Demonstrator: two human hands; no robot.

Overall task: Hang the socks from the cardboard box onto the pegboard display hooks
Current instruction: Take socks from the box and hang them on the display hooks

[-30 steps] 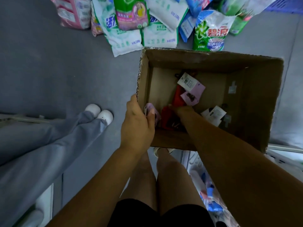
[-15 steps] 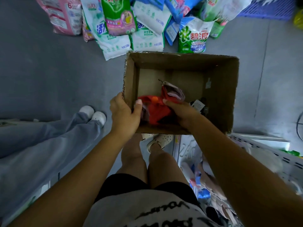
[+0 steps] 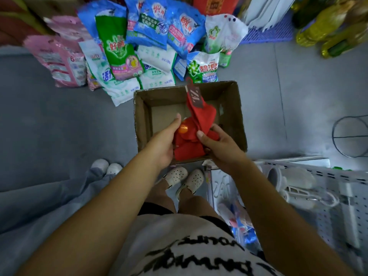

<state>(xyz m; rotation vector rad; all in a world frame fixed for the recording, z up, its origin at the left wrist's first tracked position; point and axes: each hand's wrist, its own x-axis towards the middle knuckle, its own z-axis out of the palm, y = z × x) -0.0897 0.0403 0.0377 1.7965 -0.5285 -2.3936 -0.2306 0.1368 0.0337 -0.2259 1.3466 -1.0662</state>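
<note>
Grey shop floor underfoot, seen from above. At 12 o'clock, a heap of laundry detergent bags in blue, green, white and pink, leaning against one another. At 1 o'clock, a purple plastic crate; at 2 o'clock, yellow oil bottles, blurred. At 3 o'clock, a thin wire ring stand on the floor. At 4 o'clock, a white perforated pegboard panel lying nearly flat, with white hooks on it too blurred to read clearly.

Centre of view: an open cardboard box on the floor, just in front of a pair of white perforated clogs. Above the box, a bundle of red socks, one sock drawn upward toward 12 o'clock with a dark paper label at its top end and a small red hanger hook above that. An orange round patch showing on the bundle near the left thumb.

Left hand cupped against the left side of the bundle, thumb extended along it. Right hand closed around the raised sock and the right side of the bundle, thumb pressed on the fabric. Both forearms bare.

At 8 o'clock, a second person's grey trouser legs and white shoes. At 6 o'clock, a white shirt with black lettering.
</note>
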